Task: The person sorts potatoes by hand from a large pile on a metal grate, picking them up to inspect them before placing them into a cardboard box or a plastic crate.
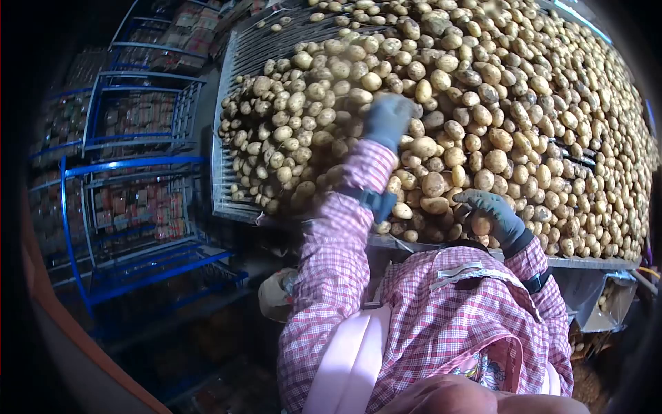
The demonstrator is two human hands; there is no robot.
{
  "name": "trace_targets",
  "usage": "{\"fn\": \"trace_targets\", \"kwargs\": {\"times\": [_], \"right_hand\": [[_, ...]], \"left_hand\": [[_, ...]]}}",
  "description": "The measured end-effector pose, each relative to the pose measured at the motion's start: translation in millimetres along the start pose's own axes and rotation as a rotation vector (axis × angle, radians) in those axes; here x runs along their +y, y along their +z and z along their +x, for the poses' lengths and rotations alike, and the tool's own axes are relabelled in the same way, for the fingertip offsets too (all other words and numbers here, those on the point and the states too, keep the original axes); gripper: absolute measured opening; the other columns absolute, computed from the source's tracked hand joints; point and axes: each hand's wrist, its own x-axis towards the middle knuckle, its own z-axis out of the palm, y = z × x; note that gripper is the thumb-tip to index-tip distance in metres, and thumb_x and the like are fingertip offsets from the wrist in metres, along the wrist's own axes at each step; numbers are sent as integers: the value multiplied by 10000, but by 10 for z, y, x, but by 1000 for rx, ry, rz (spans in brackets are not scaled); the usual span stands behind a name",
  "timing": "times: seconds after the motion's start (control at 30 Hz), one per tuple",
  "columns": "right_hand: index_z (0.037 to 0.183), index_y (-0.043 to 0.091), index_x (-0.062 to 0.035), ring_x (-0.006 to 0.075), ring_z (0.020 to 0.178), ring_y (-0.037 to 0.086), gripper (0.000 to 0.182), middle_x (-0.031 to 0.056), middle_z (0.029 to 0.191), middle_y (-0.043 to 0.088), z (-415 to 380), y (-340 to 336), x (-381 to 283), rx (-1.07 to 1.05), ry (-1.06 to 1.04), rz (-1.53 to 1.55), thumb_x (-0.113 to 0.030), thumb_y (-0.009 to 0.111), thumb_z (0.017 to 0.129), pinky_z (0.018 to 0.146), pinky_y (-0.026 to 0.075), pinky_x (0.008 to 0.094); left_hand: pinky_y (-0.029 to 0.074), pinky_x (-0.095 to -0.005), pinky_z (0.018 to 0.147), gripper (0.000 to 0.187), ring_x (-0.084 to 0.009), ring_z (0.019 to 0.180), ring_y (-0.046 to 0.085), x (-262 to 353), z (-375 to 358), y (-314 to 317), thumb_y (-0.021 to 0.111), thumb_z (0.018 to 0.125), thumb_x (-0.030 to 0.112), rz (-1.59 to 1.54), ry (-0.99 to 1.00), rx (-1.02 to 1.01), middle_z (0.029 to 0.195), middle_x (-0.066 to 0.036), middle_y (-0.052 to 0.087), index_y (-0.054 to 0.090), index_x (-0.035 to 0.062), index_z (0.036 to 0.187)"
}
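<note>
A broad bed of potatoes (503, 141) spreads out before me, pale yellow-brown, some with dark, dirty patches. My left hand (390, 121), in a grey glove, reaches out over the middle of them. It is smeared by motion, so its fingers and anything in them cannot be made out. Close to my body, at the near edge, my right hand (495, 215) wears a similar grey glove. Its fingers curl round a potato (481, 224), with other potatoes right beside it.
Slatted metal bars (241, 69) show under the potatoes at the far left, inside a metal rim (218, 172). Blue-framed racks (138, 162) stand further left, with stacked bundles behind. A whitish bag (276, 297) sits below the near edge; a grey bin (607, 302) is at lower right.
</note>
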Motion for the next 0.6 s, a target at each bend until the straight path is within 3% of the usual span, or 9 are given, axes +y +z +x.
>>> {"fn": "trace_targets", "kwargs": {"times": [0.03, 0.1, 0.23, 0.3, 0.37, 0.43, 0.5, 0.57, 0.6], "right_hand": [[1279, 663, -19, 202, 955, 709, 373, 117, 1091, 720, -19, 7, -13, 2, -4, -24, -255, 586, 1000, 795, 591, 326], [1273, 655, 11, 208, 957, 713, 375, 115, 1122, 712, -45, 17, -34, -21, 0, 38, -245, 585, 1007, 813, 591, 331], [1295, 654, 8, 180, 986, 695, 408, 103, 1166, 698, 28, -36, 69, -7, -102, 48, -259, 579, 995, 820, 576, 298], [1313, 649, 14, 153, 1030, 666, 447, 103, 1236, 677, -18, -61, -11, 28, -113, -22, -276, 590, 979, 884, 539, 280], [1304, 658, 19, 133, 1068, 637, 453, 93, 1242, 677, -74, -107, -85, 21, -164, -78, -278, 604, 966, 940, 500, 267], [1298, 656, 6, 157, 1046, 650, 410, 80, 1187, 688, -103, -160, -85, 34, -249, -117, -259, 602, 990, 877, 542, 284], [1308, 649, -11, 171, 1051, 652, 397, 73, 1176, 687, -128, -162, -31, 31, -235, -13, -266, 597, 1007, 840, 568, 298], [1334, 636, -32, 175, 1082, 641, 416, 71, 1207, 674, -51, -120, -92, 7, -144, 211, -299, 590, 1019, 828, 579, 310], [1362, 612, -38, 185, 1054, 660, 454, 93, 1286, 646, -5, -80, -142, -39, -149, 186, -347, 578, 1031, 803, 599, 340]], "left_hand": [[533, -421, 969, 382, -318, 1085, 685, -153, 181, -40, 723, 891, 323, 12, -72, -8, 1171, -200, 711, 721, 22, 1126], [514, -425, 989, 367, -344, 1138, 639, -796, 503, 123, 684, 885, 291, 333, 69, -12, 1276, -190, 656, 705, 71, 1178], [513, -398, 1000, 397, -288, 1232, 622, -437, 758, 85, 635, 888, 297, 754, -70, -275, 1348, -192, 631, 682, 94, 1226], [517, -450, 1009, 403, -375, 1159, 660, -344, 889, 102, 603, 915, 356, 873, -77, -341, 1222, -183, 701, 669, 105, 1223], [510, -438, 1019, 453, -361, 1188, 648, -268, 892, -74, 610, 906, 359, 808, -165, -500, 1249, -196, 686, 658, 84, 1263], [517, -447, 999, 495, -373, 1164, 651, -584, 947, -99, 614, 890, 392, 814, -85, -605, 1200, -186, 708, 664, 82, 1271], [550, -406, 913, 482, -314, 1037, 695, -653, 716, -146, 700, 848, 351, 521, -62, -591, 1124, -179, 726, 682, 28, 1205], [568, -346, 788, 447, -222, 907, 699, -868, 550, -30, 773, 803, 231, 33, -232, -495, 1048, -148, 728, 685, -12, 1167], [582, -324, 835, 536, -210, 945, 699, -658, 412, -115, 825, 767, 150, -161, -245, -465, 1103, -138, 713, 642, 15, 1252]]}}
